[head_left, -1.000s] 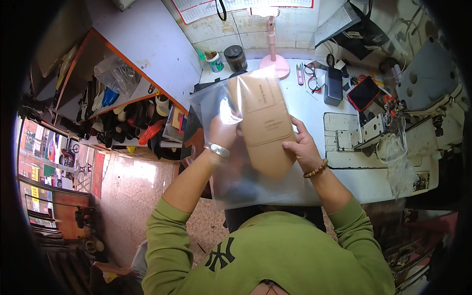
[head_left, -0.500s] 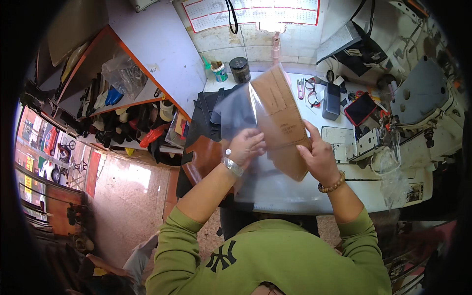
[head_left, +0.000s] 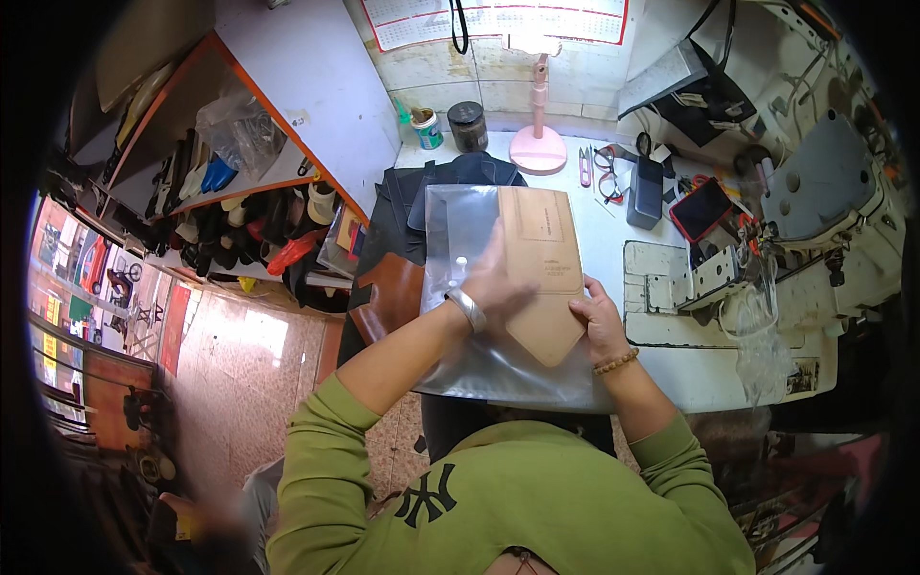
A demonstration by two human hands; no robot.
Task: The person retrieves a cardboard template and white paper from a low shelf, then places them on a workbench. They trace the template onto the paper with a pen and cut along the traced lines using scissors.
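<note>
A tan flat panel (head_left: 543, 240) with a pointed lower end and some print on it lies on a clear plastic folder (head_left: 460, 220) with a white snap button. I cannot tell whether the panel is leather or card. My right hand (head_left: 600, 318) pinches the panel's right edge, thumb on top. My left hand (head_left: 494, 273) reaches over the folder to the panel's left side, and motion smears its fingers. Beneath the folder are a black bag-like piece (head_left: 460, 172) and a shiny brown sheet (head_left: 391, 292).
At the right stands a sewing machine (head_left: 824, 182). A phone (head_left: 701, 209), a dark box (head_left: 646, 195), glasses (head_left: 609, 174) and snips (head_left: 585, 166) lie nearer the middle. Behind are a pink lamp stand (head_left: 539, 149) and a dark jar (head_left: 468, 126). Shelves with shoes (head_left: 240, 230) stand left.
The panel and folder have come down from a raised tilt to lie flatter on the table. The panel stands more upright in view, and the lamp base now shows. My left hand has moved right.
</note>
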